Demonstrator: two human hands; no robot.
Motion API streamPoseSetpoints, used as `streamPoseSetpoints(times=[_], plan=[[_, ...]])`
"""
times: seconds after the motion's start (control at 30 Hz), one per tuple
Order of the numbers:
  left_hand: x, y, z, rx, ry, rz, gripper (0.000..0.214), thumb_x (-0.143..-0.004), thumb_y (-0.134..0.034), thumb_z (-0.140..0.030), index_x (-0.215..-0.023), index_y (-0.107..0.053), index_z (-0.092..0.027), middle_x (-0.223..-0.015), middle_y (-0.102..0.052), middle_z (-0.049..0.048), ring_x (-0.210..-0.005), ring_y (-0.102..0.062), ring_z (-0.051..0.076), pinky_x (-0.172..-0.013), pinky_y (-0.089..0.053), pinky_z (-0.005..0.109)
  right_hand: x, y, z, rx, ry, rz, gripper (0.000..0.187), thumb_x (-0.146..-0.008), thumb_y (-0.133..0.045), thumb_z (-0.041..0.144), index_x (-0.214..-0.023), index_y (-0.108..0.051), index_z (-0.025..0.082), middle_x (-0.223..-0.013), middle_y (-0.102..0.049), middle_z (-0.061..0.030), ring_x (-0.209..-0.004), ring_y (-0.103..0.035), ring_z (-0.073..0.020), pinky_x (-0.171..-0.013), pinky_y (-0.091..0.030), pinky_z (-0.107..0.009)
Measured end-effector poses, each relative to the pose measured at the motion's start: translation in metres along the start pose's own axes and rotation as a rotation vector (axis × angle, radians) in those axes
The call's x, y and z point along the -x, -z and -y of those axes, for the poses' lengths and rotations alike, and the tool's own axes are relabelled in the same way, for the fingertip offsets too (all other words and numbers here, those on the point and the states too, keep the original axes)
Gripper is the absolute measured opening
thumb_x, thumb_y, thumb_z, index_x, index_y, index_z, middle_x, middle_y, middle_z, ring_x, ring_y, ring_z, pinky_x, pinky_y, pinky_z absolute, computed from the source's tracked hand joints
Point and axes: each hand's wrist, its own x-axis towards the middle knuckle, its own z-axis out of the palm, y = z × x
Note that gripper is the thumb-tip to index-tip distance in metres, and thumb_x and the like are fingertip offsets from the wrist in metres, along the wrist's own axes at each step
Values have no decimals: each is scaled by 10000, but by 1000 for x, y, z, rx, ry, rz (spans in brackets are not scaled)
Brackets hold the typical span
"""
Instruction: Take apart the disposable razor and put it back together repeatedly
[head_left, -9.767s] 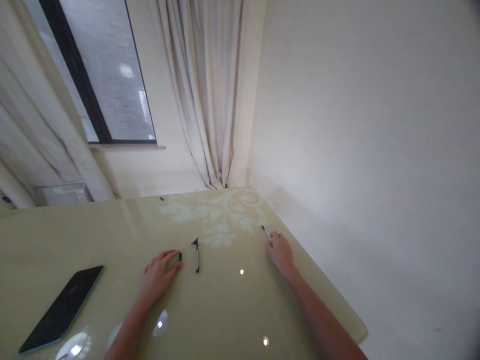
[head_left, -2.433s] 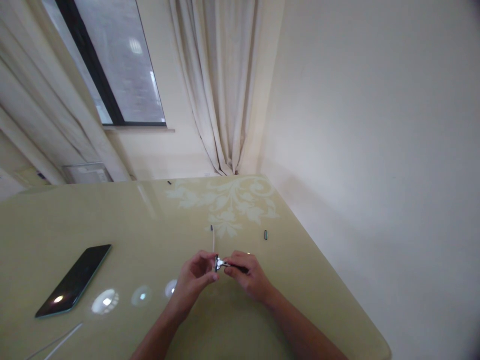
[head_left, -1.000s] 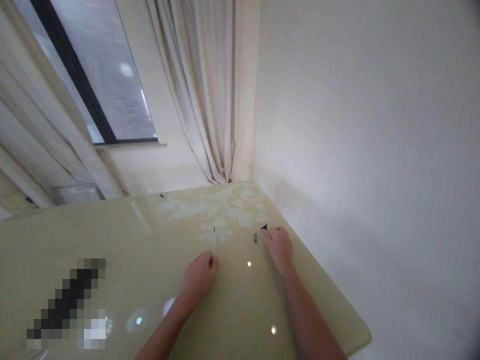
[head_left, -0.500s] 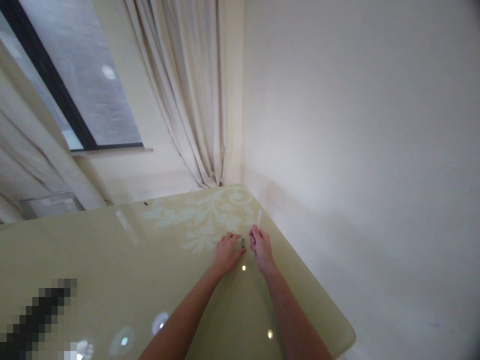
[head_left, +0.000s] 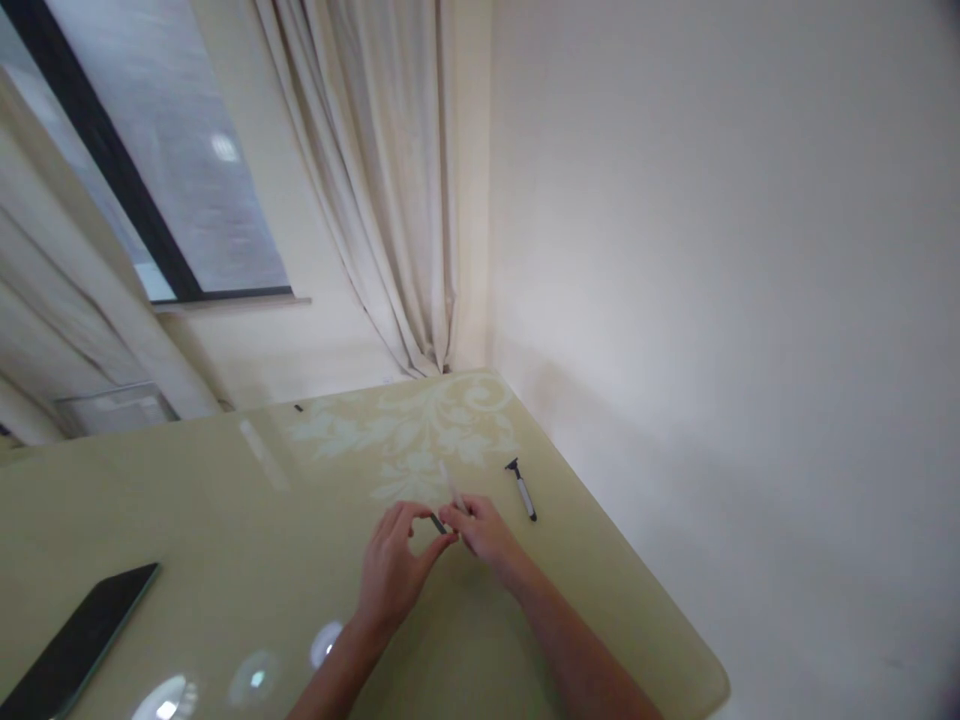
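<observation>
My left hand (head_left: 394,560) pinches a small dark bar, which looks like a razor cartridge (head_left: 439,524), by its ends between thumb and fingers. Close against it, my right hand (head_left: 484,535) is closed on a pale slim stick (head_left: 453,488) whose tip points up and away from me; its exact kind is too blurred to tell. Right of my hands a razor (head_left: 523,490) with a silver-grey handle and black head lies on the glossy table (head_left: 615,620).
A dark flat slab (head_left: 82,640) lies at the table's left front. Another small dark piece (head_left: 298,408) sits near the far edge. Curtains (head_left: 375,180) and a window stand behind; a plain wall (head_left: 712,300) runs along the right side.
Both hands have shifted left and nearer to me, bringing the cartridge and the stick close together. The razor, out of sight before, now shows to the right of my hands.
</observation>
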Motion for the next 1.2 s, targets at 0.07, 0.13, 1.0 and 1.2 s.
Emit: streamPoseSetpoints(times=[0.07, 0.13, 1.0, 1.2], plan=[[15, 19, 8, -46, -11, -61, 381, -868, -742, -594, -1001, -697, -240, -947, -732, 66, -810, -653, 251, -787, -533, 375, 10, -17, 0, -1, -28, 106, 288, -810, -739, 438, -700, -691, 176, -522, -426, 64, -538, -375, -113, -521, -251, -252], [26, 29, 13, -88, -25, -97, 382, -882, -727, -596, -1032, -711, -245, -986, -758, 87, -884, -684, 278, -836, -531, 391, 17, -30, 0, -22, -63, 126, 250, -795, -742, 405, -704, -678, 180, -528, -410, 68, -538, -359, -111, -522, -244, -251], [36, 29, -2, 320, 237, 10, 410, -836, -765, -590, -1041, -755, -235, -877, -738, 64, -764, -640, 231, -706, -513, 334, 23, -28, -2, 58, 0, 88, 249, -771, -744, 383, -677, -642, 176, -605, -518, 41, -610, -447, -128, -594, -352, -250], [36, 24, -3, 882, 646, 178, 467, -825, -745, -654, -843, -690, -191, -678, -570, -32, -640, -488, 131, -599, -375, 232, 24, -24, -3, -96, -69, 170, 254, -767, -742, 401, -720, -609, 191, -543, -407, 84, -506, -327, -95, -494, -234, -236]])
